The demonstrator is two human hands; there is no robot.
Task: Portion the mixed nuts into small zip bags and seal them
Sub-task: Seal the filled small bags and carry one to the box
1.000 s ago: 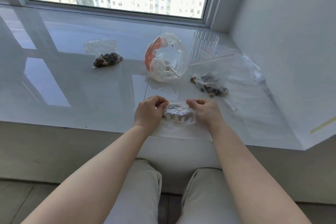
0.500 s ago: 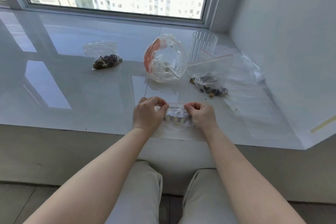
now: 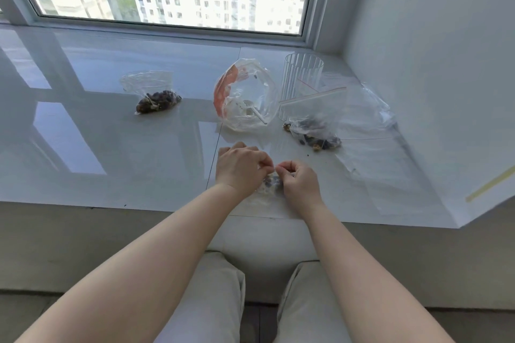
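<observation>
Sealing step. Left hand point(image 3: 242, 168) and right hand point(image 3: 299, 184) both pinch the top strip of a small zip bag point(image 3: 269, 185) of nuts, near the table point(image 3: 111, 147) front edge. Next, judged: press the strip shut along its whole length.

Left hand point(image 3: 242, 169): pinches top edge of small zip bag point(image 3: 269, 184).
Right hand point(image 3: 300, 181): pinches same edge.
Bag position: on white sill point(image 3: 111, 153), near front edge.

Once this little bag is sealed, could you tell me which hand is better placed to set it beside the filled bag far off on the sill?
Probably the left hand: the filled bag lies on its side of the sill.
</observation>
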